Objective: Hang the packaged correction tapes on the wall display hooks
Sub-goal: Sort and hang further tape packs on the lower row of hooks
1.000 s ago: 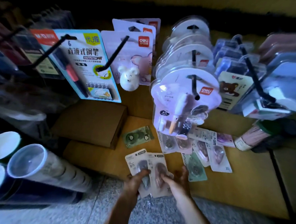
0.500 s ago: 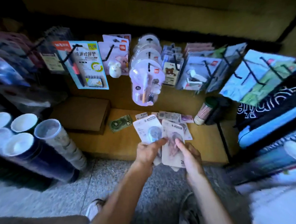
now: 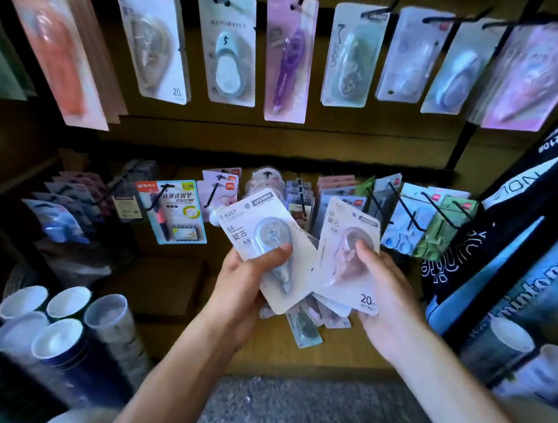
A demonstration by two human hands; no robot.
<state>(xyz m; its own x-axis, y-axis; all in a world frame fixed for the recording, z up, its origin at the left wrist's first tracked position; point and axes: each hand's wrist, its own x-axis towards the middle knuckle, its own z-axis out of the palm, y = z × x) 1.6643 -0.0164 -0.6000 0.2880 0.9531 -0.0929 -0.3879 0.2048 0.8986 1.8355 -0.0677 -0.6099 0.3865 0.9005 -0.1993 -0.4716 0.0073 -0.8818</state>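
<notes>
My left hand (image 3: pixel 242 282) grips a white card with a grey correction tape (image 3: pixel 263 241), thumb across the blister. My right hand (image 3: pixel 383 290) holds a second card with a pink correction tape (image 3: pixel 346 259), thumb on its blister. Both cards are raised in front of me, side by side and slightly overlapping. More correction tape packages (image 3: pixel 306 327) lie on the wooden ledge (image 3: pixel 338 348) below my hands. Above, a row of black wall hooks (image 3: pixel 379 9) carries hanging correction tape cards (image 3: pixel 228 51).
A lower row of hooks (image 3: pixel 411 209) holds pens and other stationery packs. Several upright tubes (image 3: pixel 60 336) stand at the left. Bags with lettering (image 3: pixel 516 262) crowd the right. A brown cardboard box (image 3: pixel 164 283) sits on the ledge at left. Grey floor (image 3: pixel 299 406) lies below.
Both hands lifted the two cards up from the ledge. My view tilted upward, bringing the upper row of hooks with hanging tapes into sight.
</notes>
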